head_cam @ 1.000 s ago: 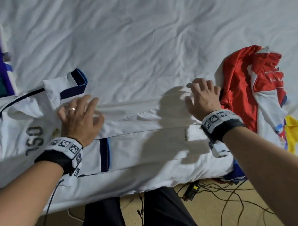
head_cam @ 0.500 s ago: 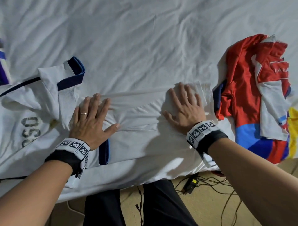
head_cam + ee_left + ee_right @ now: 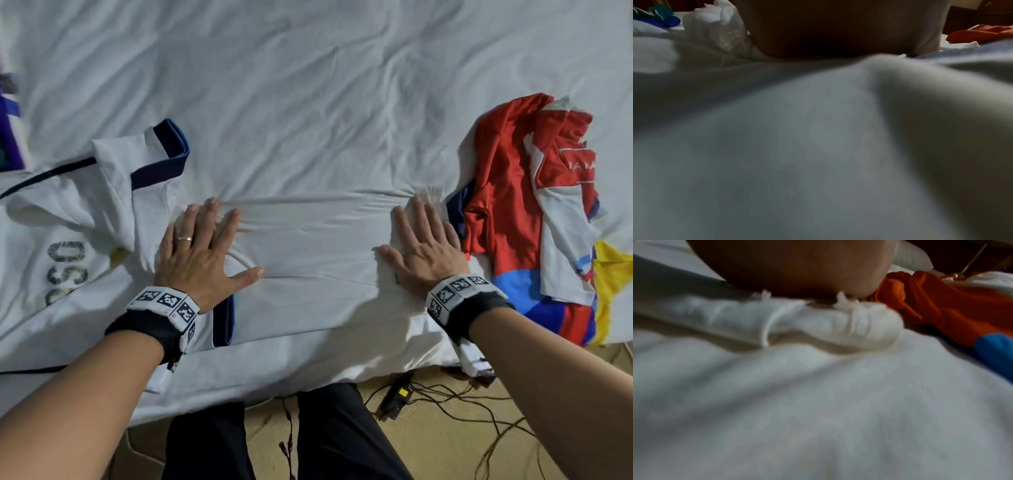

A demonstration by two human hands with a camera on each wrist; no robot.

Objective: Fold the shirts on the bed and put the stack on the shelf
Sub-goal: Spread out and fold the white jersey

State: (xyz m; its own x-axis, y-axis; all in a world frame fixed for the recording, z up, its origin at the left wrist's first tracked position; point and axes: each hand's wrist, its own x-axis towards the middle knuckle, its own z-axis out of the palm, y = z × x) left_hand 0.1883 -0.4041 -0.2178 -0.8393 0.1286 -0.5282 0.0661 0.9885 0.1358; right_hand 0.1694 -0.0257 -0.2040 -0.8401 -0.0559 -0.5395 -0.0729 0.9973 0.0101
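A white shirt (image 3: 308,260) with navy trim and grey lettering lies spread along the near edge of the bed (image 3: 308,102). My left hand (image 3: 202,246) presses flat on it near the navy-cuffed sleeve (image 3: 164,154), fingers straight and spread. My right hand (image 3: 421,246) lies flat on the shirt's right end, fingers straight, beside a red, white and blue shirt pile (image 3: 534,212). In the wrist views I see only a palm over blurred white cloth (image 3: 818,146) (image 3: 818,402), with red fabric (image 3: 941,305) at the right.
A purple and blue garment (image 3: 8,137) peeks in at the far left edge. Black cables and a small device (image 3: 397,397) lie on the tan floor by my dark trouser legs (image 3: 291,438). White wrinkled sheet covers the far half of the bed.
Both hands have slid away from me over the white shirt and now lie flat with straight fingers. The right hand's fingers were curled at the shirt's edge a second ago.
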